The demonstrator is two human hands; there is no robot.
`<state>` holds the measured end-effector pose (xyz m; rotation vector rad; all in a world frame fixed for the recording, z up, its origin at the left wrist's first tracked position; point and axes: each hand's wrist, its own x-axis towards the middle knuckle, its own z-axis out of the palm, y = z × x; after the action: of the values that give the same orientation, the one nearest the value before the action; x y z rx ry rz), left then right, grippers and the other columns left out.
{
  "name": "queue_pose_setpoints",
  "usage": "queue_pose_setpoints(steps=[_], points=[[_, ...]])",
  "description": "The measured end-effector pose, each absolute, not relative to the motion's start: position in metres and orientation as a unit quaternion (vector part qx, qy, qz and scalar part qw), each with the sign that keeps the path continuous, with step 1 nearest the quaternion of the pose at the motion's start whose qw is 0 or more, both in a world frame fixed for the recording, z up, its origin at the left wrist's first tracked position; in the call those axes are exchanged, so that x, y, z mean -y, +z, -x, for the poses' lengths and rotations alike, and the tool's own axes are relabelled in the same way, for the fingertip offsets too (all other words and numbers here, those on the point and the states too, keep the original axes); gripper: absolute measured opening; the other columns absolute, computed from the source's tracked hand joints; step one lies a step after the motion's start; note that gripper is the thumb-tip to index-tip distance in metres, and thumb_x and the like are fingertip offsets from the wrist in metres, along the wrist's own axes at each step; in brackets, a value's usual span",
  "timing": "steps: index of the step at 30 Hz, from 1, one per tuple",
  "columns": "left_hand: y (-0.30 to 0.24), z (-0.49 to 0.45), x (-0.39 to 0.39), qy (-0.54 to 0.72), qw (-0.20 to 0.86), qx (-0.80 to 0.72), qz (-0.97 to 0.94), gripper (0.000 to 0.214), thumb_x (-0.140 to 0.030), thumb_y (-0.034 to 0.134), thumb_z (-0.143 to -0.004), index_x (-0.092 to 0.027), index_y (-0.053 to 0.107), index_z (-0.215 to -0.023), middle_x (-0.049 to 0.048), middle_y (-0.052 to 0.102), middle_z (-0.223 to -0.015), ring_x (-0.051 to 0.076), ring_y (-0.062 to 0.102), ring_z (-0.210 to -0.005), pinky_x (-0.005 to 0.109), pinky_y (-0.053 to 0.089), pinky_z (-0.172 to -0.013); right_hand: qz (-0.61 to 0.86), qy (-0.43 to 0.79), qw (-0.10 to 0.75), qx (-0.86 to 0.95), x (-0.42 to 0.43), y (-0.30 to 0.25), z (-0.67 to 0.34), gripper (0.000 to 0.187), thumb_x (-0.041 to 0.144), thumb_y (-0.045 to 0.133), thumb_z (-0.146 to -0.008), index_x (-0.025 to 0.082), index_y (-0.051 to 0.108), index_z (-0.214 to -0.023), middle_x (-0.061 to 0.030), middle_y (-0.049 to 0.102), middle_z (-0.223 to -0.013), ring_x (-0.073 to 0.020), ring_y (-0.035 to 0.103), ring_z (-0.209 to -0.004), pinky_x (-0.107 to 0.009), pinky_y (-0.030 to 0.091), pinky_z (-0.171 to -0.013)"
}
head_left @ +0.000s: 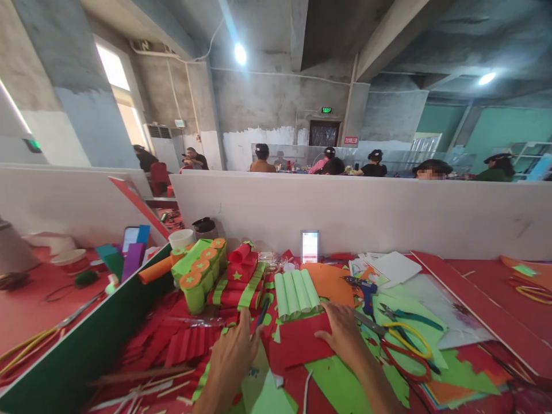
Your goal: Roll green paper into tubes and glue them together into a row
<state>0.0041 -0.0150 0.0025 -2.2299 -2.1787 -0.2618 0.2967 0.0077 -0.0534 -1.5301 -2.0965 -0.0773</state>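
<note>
Both my hands reach over the littered red work surface. My left hand has its index finger stretched forward and its thumb apart from it. Close to that thumb tip lies a slim dark blue stick, perhaps a pen. At the right edge of a red paper sheet, my right hand has its thumb on top and its index finger by the upper corner; the other fingers are hidden. Just beyond the sheet is a row of pale green paper rolls. Red-handled scissors lie right of my right hand.
Green rolls with orange star tops and red rolls stand at left, beside a dark green divider. At right lie a blue glue gun and pliers. A phone leans against the white partition; people sit beyond.
</note>
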Motion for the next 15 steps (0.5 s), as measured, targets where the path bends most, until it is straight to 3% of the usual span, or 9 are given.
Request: queue_pose_setpoints(steps=[6, 10, 15], points=[[-0.002, -0.017, 0.016, -0.168, -0.095, 0.586, 0.787, 0.026, -0.029, 0.031, -0.096, -0.023, 0.054, -0.106, 0.0046, 0.071, -0.087, 0.018, 0.068, -0.076, 0.024, 0.042, -0.061, 0.576, 0.002, 0.254, 0.777, -0.007, -0.043, -0.296, 0.044, 0.02, 0.075, -0.072, 0.025, 0.055, -0.111, -0.0066, 0.068, -0.103, -0.0304, 0.06, -0.1, -0.046, 0.035, -0.094], [0.0, -0.025, 0.019, -0.219, -0.14, 0.527, 0.809, 0.03, -0.029, 0.029, -0.097, -0.023, 0.058, -0.089, 0.004, 0.068, -0.091, 0.017, 0.065, -0.084, 0.025, 0.046, -0.071, 0.573, 0.014, 0.265, 0.775, -0.004, -0.024, -0.296, 0.027, 0.008, 0.06, -0.081, 0.024, 0.061, -0.103, -0.005, 0.069, -0.098, -0.0259, 0.06, -0.095, -0.043, 0.033, -0.095], [0.0, -0.025, 0.018, -0.293, -0.131, 0.472, 0.821, 0.031, -0.035, 0.035, -0.097, -0.023, 0.061, -0.109, 0.0097, 0.065, -0.114, 0.021, 0.06, -0.108, 0.032, 0.046, -0.095, 0.523, 0.091, 0.283, 0.799, 0.01, 0.001, -0.292, 0.025, 0.01, 0.048, -0.091, 0.025, 0.069, -0.087, -0.0019, 0.068, -0.089, -0.0215, 0.059, -0.089, -0.035, 0.039, -0.084]])
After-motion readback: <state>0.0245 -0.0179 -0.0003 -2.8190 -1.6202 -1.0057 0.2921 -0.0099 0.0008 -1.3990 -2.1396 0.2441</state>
